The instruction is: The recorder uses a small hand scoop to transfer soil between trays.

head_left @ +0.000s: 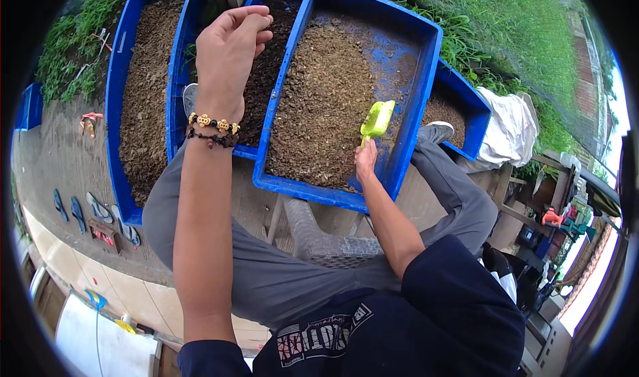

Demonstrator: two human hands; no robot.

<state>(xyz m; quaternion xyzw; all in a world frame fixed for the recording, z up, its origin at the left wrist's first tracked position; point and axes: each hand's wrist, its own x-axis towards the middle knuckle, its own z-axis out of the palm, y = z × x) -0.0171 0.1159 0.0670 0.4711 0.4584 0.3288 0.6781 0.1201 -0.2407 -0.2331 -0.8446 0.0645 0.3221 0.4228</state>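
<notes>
My right hand [365, 159] grips the handle of a lime-green plastic scoop [378, 119]. The scoop is held over the right part of a blue rectangular tray [283, 84], by the edge of the loose brown crumbly material [319, 104] inside it. That material lies mostly in the tray's left and middle, and bits of blue floor show at the right. Raised close to the camera, my left hand [229, 54] has its thumb pressed to its curled fingers; whatever the fingertips may hold cannot be made out. Beaded bracelets [213, 125] circle my left wrist.
Another blue tray [113, 111] of brown material stands at left, and a darker-filled tray [283, 11] lies partly behind my left hand. A blue tray [479, 121] sits at right beside white cloth sacks [506, 124]. A grey woven stool [326, 240] is between my legs.
</notes>
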